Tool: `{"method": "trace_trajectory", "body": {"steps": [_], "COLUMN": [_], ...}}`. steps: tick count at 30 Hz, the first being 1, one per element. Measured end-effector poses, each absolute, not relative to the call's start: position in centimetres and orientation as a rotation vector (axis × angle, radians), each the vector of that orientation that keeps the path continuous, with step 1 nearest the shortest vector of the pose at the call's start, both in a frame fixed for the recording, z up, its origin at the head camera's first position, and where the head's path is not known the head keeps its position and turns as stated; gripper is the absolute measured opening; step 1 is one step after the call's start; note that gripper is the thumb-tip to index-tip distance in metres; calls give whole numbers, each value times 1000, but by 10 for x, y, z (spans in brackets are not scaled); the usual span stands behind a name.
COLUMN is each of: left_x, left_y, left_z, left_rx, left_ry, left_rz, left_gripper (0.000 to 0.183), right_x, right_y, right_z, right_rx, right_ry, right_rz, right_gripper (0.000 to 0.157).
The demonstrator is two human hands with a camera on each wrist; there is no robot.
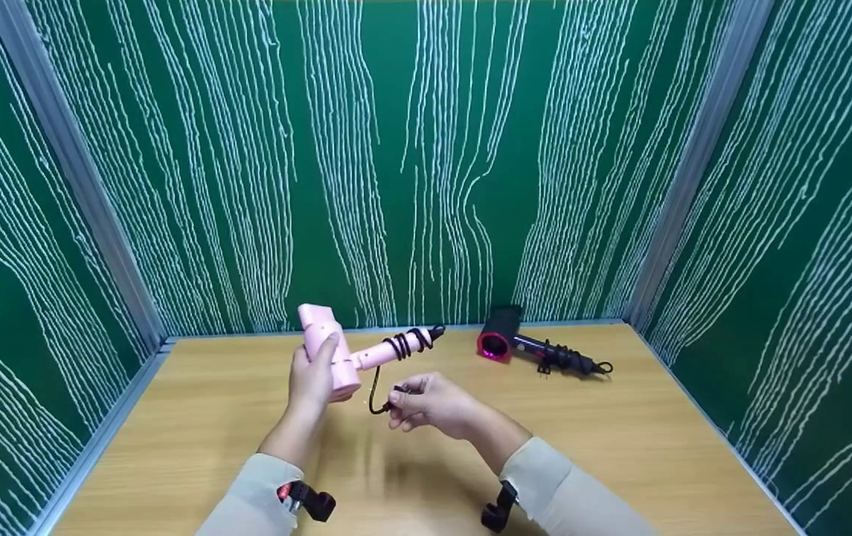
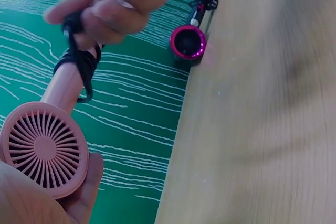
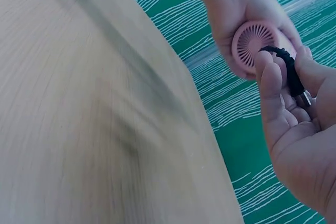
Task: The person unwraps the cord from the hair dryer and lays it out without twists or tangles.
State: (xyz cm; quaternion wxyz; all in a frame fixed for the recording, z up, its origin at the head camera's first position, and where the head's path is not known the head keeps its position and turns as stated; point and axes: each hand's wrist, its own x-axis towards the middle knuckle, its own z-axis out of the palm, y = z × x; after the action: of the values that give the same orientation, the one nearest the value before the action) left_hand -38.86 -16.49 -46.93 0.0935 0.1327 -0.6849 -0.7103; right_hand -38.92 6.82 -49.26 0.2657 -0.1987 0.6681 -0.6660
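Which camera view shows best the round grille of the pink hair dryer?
The left wrist view: the round grille is large and clear. Right wrist shows it smaller, partly behind the right hand; in the head view it cannot be made out.

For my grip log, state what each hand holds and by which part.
Left hand: pink hair dryer, by its barrel. Right hand: the dryer's black cord, held by its plug end.

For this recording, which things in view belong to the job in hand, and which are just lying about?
Part of the job:
pink hair dryer, held in the left hand
its black cord, the end pinched by the right hand

Just lying about:
black hair dryer with a pink rim, on the table, touched by neither hand
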Motion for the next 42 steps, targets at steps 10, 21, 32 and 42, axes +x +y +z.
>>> {"method": "trace_trajectory", "body": {"steps": [10,21,32,42], "left_x": [-382,-376,-371,-371], "left_y": [-172,-177,-175,-173], "left_z": [-463,-464,-469,-476], "left_rx": [287,200,105,96], "left_ry": [-2150,-2270,-2353,-2416], "left_rz": [-2215,-2266,-2226,-2146], "left_gripper": [72,73,60,65], "right_x": [-404,-414,-434,-443], "right_y": [82,93,104,113], "right_z": [-504,-510,-501,-476], "right_rx": [-469,-402,-370,-386], "right_ry": [1750,1769,1971,1925], "right_rz": [-1781,-1892,-1957,-1928], "right_gripper": [17,28,11,18]}}
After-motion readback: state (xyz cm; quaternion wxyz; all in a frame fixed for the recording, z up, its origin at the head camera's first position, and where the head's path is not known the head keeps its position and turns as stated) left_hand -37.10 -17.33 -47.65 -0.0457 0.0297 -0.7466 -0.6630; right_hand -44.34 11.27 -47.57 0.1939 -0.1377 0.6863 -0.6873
